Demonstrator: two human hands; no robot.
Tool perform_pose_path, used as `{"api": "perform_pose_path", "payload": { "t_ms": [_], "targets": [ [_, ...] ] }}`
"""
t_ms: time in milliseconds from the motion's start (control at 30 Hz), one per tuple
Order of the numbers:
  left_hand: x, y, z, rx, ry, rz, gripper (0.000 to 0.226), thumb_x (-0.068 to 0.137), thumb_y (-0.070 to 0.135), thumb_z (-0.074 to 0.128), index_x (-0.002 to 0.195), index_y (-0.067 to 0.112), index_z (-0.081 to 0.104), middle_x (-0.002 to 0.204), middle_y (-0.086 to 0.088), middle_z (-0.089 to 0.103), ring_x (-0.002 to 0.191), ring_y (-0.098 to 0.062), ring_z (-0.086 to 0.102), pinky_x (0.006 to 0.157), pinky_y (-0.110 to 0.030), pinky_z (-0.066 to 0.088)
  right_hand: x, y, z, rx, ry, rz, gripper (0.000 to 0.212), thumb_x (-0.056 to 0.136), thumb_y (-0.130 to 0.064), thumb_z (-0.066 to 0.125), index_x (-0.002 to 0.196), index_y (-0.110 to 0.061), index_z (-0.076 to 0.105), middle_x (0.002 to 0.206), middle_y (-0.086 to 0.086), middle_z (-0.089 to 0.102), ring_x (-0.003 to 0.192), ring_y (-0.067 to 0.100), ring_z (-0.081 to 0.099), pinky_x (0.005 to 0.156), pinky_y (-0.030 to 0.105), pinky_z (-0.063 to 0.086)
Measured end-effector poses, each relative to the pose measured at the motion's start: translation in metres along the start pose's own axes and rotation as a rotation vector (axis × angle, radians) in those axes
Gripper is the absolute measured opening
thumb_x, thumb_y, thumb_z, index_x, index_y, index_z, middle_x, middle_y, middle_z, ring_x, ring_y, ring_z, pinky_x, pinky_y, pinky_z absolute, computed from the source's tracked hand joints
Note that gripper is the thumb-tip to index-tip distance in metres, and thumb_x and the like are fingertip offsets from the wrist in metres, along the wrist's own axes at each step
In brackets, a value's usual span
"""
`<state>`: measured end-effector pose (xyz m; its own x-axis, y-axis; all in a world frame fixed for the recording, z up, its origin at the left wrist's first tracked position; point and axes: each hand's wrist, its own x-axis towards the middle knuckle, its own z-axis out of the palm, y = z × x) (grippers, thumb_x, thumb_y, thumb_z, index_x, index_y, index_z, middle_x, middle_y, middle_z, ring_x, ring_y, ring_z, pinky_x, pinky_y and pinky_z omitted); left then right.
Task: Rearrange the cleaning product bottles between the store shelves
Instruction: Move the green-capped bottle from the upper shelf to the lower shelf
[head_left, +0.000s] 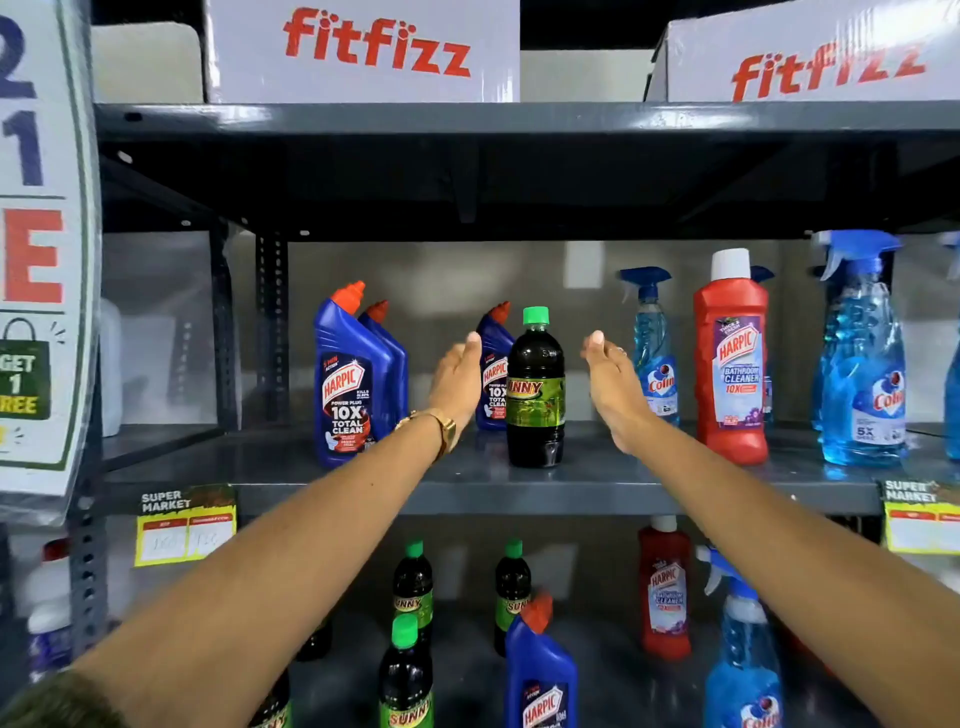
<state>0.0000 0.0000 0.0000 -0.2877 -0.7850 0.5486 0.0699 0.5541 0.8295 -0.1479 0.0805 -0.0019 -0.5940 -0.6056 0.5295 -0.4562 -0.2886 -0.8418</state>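
A dark bottle with a green cap and green Sunny label (535, 395) stands upright on the grey middle shelf (623, 486). My left hand (457, 382) is open just left of it, fingers together, not touching. To the bottle's right my right hand (613, 384) is open too, a small gap away. Blue Harpic bottles (349, 384) with red caps stand at the left, and another (493, 374) behind my left hand. A red Harpic bathroom cleaner (731, 364) and blue Colin spray bottles (652, 353) (860, 358) stand to the right.
The lower shelf holds several Sunny bottles (413, 587), a blue Harpic bottle (540, 670), a red Harpic bottle (665, 592) and a Colin spray (743, 649). Fitfizz boxes (363, 49) sit on the top shelf. A promotional sign (36, 249) hangs at the left. Price tags (184, 525) hang off the shelf edge.
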Motion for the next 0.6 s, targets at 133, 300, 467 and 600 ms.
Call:
{"api": "perform_pose_path", "payload": {
  "t_ms": [133,300,467,600],
  "targets": [
    [-0.011,-0.017,0.011,-0.123,-0.205,-0.245,0.052,0.098,0.047,0.031,0.131,0.012,0.048,0.124,-0.009,0.057,0.117,-0.026,0.054,0.097,-0.043,0.045,-0.005,0.024,0.012,0.108,-0.121,0.232,0.053,0.098,-0.047,0.026,0.137,-0.013,0.041,0.145,0.009,0.046,0.132,0.026,0.045,0.113,0.049,0.035],
    [-0.015,-0.041,0.026,0.190,-0.235,-0.130,0.029,0.095,0.022,0.051,0.119,0.006,0.054,0.121,-0.016,0.063,0.115,-0.033,0.057,0.097,-0.037,0.044,-0.019,0.040,0.026,0.107,-0.171,0.206,0.038,0.098,-0.037,0.040,0.126,-0.012,0.050,0.116,0.002,0.058,0.096,0.012,0.056,0.072,0.027,0.045],
    [-0.011,-0.042,0.030,0.100,-0.207,-0.121,0.038,0.091,0.006,0.057,0.128,0.007,0.048,0.129,-0.019,0.060,0.121,-0.032,0.055,0.109,-0.046,0.041,-0.014,0.040,0.026,0.194,-0.186,0.202,0.038,0.098,-0.026,0.046,0.130,-0.007,0.049,0.126,0.012,0.062,0.111,0.023,0.060,0.078,0.030,0.044],
    [-0.016,-0.043,0.029,0.035,-0.241,-0.138,0.030,0.095,0.012,0.050,0.125,0.011,0.051,0.129,-0.017,0.061,0.106,-0.020,0.055,0.093,-0.036,0.044,-0.016,0.044,0.023,0.175,-0.182,0.165,0.037,0.097,-0.026,0.047,0.129,-0.008,0.050,0.129,0.013,0.061,0.117,0.025,0.058,0.094,0.037,0.046]
  ]
}}
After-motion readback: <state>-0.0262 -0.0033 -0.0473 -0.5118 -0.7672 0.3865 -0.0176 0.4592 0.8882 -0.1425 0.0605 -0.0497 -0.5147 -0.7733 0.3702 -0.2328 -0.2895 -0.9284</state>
